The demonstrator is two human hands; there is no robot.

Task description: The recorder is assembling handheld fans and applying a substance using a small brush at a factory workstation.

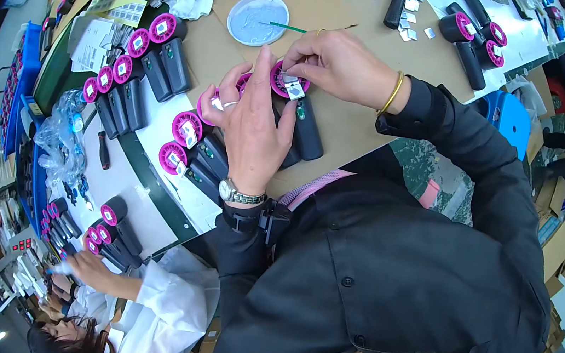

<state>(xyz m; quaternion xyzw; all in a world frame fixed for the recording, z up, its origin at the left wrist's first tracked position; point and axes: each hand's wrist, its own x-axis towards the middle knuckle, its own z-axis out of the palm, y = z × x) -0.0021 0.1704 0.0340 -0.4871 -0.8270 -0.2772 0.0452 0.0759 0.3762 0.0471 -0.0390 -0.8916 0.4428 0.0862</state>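
Observation:
My left hand (255,126) lies palm down over black handheld devices with round magenta heads, its fingers stretched and apart. Its thumb touches the side of one device (311,134), and its fingertips are close to that device's magenta head (278,80). From the right, my right hand (353,70) reaches over the same head, with thumb and fingers pinched on a small silver square piece (295,91). The fingertips partly cover this piece. More such devices stand left of my left hand, including one with a magenta head (187,128); some are hidden under the hand.
A white dish (257,20) of pale paste with a green stick (288,27) lies beyond my hands. Rows of devices (122,68) stand left, near a screwdriver (104,151). A black-handled tool (396,4) lies far right. A co-worker's hand (95,273) works lower left.

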